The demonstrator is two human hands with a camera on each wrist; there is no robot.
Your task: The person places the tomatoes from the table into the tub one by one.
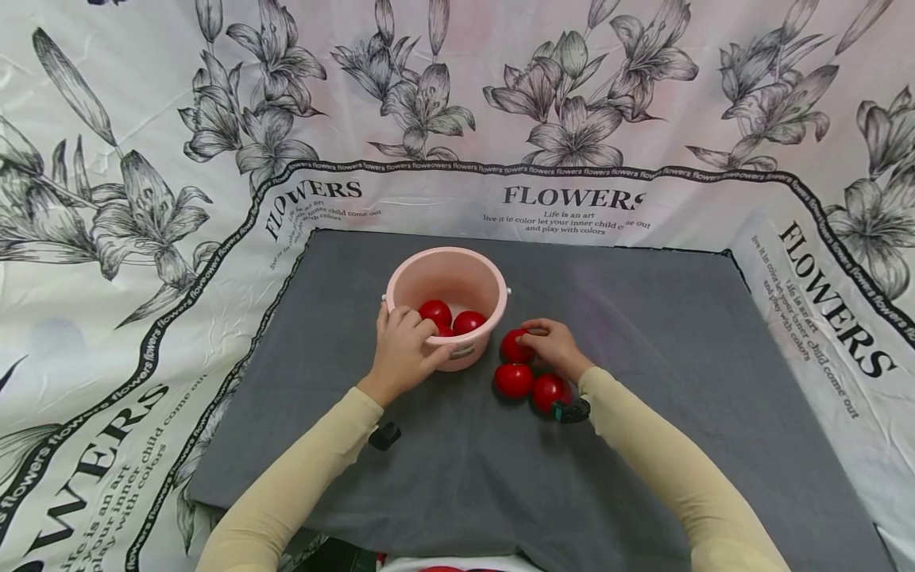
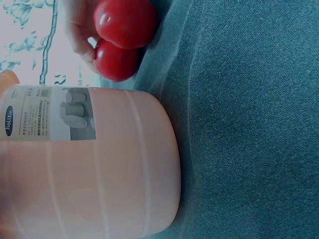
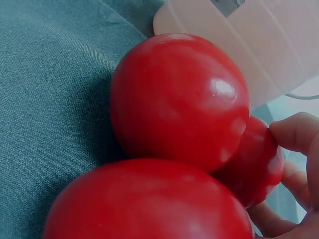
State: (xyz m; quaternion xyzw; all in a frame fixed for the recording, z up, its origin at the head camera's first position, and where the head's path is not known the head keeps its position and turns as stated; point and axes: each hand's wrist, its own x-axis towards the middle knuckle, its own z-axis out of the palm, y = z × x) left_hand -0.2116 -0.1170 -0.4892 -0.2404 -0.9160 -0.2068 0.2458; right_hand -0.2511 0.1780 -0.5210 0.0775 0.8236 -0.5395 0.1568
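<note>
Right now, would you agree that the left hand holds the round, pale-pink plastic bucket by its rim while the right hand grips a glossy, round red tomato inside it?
Not quite: the tomato in the right hand is outside the bucket, beside it, as the head view shows; the left hand indeed holds the bucket's rim.

White floral sheeting [image 1: 493, 48] around grey cloth [image 1: 658, 342]

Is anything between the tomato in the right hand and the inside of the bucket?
Only the pink bucket itself: its wall stands beside the tomato the right hand grips. Two more tomatoes lie nearer the person, off that path.
</note>
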